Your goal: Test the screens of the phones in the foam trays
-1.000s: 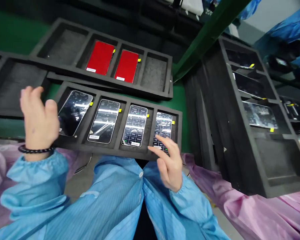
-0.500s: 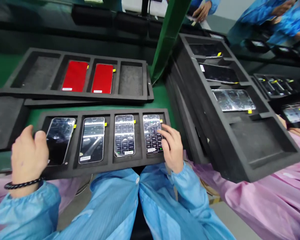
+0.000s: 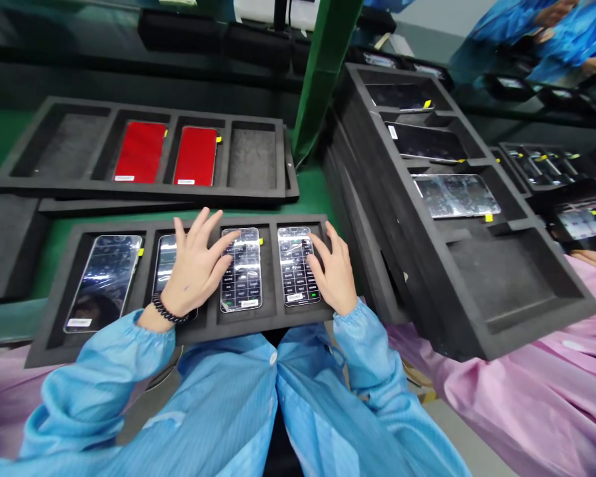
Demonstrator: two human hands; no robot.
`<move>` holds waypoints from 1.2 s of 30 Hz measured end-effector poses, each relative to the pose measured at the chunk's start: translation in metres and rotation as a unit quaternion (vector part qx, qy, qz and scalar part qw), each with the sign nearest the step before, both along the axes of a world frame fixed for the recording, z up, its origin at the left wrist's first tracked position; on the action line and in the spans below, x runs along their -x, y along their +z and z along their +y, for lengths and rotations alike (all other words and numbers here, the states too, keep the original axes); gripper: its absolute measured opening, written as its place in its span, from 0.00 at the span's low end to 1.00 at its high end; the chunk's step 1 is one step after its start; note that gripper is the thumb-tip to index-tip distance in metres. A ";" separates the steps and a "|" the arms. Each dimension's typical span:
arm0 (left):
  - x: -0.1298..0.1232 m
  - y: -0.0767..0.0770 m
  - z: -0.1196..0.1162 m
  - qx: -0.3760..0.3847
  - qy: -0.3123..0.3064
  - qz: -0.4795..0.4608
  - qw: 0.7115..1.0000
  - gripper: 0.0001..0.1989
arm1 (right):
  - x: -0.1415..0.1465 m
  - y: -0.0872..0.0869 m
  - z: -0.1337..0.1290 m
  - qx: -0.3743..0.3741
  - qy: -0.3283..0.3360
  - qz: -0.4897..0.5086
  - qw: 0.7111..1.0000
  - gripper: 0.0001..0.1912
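A black foam tray (image 3: 273, 311) in front of me holds several phones, each in its own slot. My left hand (image 3: 193, 268), fingers spread, partly covers the second phone (image 3: 165, 255) from the left. Its index finger and thumb reach over the left edge of the third phone (image 3: 242, 271), which shows a grid of labelled boxes. Over the right edge of the rightmost phone (image 3: 294, 268), with a similar grid, is my right hand (image 3: 336, 275), fingers apart. Whether the fingertips touch the glass I cannot tell. At the far left lies a phone with a dark screen (image 3: 104, 278).
Behind, another foam tray (image 3: 146, 189) holds two phones with red screens (image 3: 142, 151) (image 3: 196, 156). A tall stack of foam trays (image 3: 477, 318) with phones on top stands at the right. A green post (image 3: 322, 73) rises behind. People in pink (image 3: 516, 397) sit close on both sides.
My left hand has moved right from the tray's left end to the third phone. My right hand has stayed by the rightmost phone. The view has shifted slightly.
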State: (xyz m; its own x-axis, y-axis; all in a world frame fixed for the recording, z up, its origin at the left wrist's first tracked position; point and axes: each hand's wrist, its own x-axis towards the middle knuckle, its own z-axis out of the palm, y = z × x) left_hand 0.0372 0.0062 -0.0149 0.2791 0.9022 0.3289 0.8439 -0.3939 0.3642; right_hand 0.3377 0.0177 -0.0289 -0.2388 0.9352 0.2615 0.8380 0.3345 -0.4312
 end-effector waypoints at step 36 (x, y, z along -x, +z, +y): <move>0.018 -0.033 -0.116 -0.197 -0.021 0.036 0.979 0.25 | 0.008 -0.010 -0.089 -0.144 0.132 0.077 0.978 0.11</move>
